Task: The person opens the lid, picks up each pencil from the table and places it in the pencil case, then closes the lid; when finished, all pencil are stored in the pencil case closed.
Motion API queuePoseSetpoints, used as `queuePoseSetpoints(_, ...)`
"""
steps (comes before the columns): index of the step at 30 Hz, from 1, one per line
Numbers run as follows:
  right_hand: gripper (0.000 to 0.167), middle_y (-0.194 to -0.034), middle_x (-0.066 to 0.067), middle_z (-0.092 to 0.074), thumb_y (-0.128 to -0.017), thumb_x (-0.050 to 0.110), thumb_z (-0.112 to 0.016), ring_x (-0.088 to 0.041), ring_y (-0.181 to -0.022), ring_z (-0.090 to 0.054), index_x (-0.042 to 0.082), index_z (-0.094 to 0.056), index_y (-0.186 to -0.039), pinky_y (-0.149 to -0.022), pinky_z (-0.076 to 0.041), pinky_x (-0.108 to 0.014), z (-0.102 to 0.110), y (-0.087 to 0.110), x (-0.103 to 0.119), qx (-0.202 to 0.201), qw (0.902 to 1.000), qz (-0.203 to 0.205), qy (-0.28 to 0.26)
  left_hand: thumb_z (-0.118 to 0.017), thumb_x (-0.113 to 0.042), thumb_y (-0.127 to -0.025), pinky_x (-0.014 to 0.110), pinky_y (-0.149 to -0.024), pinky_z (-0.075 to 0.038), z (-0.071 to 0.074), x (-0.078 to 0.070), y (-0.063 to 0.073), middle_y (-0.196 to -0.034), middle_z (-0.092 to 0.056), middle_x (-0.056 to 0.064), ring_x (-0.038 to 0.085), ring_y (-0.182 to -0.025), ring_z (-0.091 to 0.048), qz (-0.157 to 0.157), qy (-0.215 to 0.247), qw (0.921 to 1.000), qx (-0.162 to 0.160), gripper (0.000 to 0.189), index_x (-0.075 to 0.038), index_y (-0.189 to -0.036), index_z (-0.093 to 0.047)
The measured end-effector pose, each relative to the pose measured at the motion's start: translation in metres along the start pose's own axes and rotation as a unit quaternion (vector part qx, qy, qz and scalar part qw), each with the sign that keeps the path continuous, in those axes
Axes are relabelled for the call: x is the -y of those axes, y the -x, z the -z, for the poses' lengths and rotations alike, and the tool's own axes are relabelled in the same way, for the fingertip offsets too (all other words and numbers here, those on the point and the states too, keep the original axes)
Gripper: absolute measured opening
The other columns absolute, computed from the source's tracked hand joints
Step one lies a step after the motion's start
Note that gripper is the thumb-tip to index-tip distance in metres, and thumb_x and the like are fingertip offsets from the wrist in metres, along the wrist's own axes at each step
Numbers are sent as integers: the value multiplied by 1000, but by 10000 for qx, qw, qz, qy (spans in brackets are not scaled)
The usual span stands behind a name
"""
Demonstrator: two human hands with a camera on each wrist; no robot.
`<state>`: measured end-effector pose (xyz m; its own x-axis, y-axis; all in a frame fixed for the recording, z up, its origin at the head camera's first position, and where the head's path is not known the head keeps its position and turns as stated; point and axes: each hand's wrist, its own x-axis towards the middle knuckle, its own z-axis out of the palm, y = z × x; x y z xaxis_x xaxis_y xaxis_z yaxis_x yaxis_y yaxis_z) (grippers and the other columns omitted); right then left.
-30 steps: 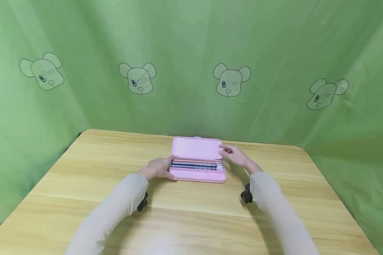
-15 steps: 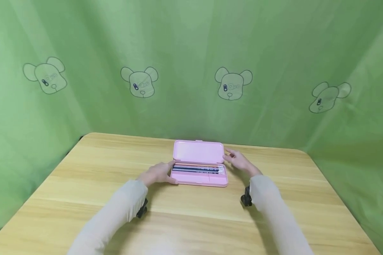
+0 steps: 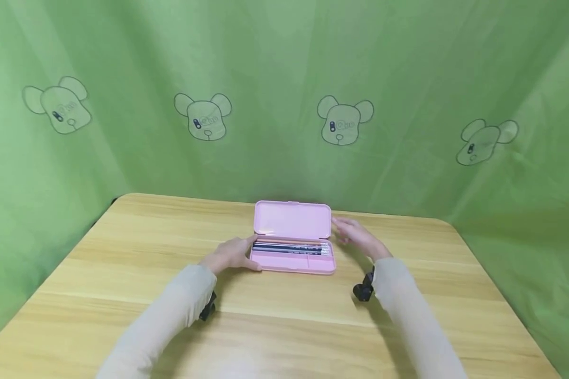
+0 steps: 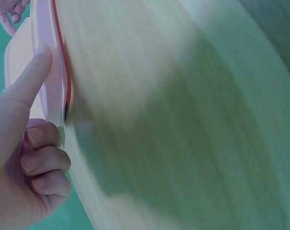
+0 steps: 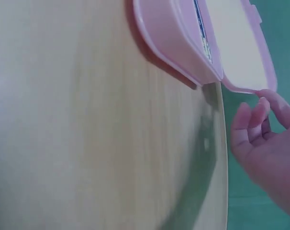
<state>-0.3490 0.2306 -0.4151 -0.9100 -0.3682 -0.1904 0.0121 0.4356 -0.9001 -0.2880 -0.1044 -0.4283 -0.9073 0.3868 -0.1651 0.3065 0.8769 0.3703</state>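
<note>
A pink pencil case (image 3: pixel 284 262) stands open on the wooden table, its lid (image 3: pixel 292 220) raised at the back. Several dark pencils (image 3: pixel 291 247), with white ends to the right, lie in the rear compartment. My left hand (image 3: pixel 229 253) grips the case's left end. In the left wrist view its thumb (image 4: pixel 32 74) lies along the case while the other fingers curl at the end. My right hand (image 3: pixel 357 238) is at the lid's right side. In the right wrist view an extended finger (image 5: pixel 275 103) touches the lid's edge, the others being loosely bent.
The wooden table (image 3: pixel 275 326) extends in front of the case and to both sides. Behind its far edge hangs a green curtain (image 3: pixel 275 163) printed with bear heads. Black wrist cameras (image 3: pixel 364 287) sit under the sleeves.
The lid stands slightly more upright than before. My right fingers have shifted from the lid's front face to its right edge. My left hand keeps its place on the case.
</note>
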Motion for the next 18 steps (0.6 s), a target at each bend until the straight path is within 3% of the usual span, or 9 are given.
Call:
queuePoseSetpoints(2,62,-122,-28,-44,-98,37,-35,-37,-109,-43,-6,-22,-141,-101,-34,-48,-1,3,-2,-84,9998,-32,-172,-74,-49,-68,45,-91,-46,0,-1,0,-125,-53,24,35,-111,-53,14,32,10000,7,97,-8,-143,-28)
queuePoseSetpoints(4,64,-141,-27,-28,-97,39,-36,-41,-122,-33,-5,-21,-141,-104,-30,-51,-2,5,-2,-143,9994,-36,-312,-74,-50,-68,45,-92,-45,0,-2,0,-126,-52,23,35,-112,-52,28,12,10000,15,98,-7,-143,-28)
queuePoseSetpoints(10,61,-140,-28,-27,-97,36,-38,-42,-126,-28,-4,-24,-140,-104,-30,-52,-4,12,2,-412,9979,7,-504,-74,-51,-68,45,-91,-46,1,-1,-1,-126,-52,23,35,-113,-52,93,-58,9999,49,98,-9,-144,-27)
queuePoseSetpoints(18,56,-124,-30,-44,-99,36,-34,-43,-115,-35,-5,-32,-136,-97,-35,-52,-5,8,-1,-893,9934,458,-560,-74,-49,-68,46,-92,-45,2,-2,-2,-126,-51,24,36,-113,-51,83,-83,9999,-3,97,-9,-143,-28)
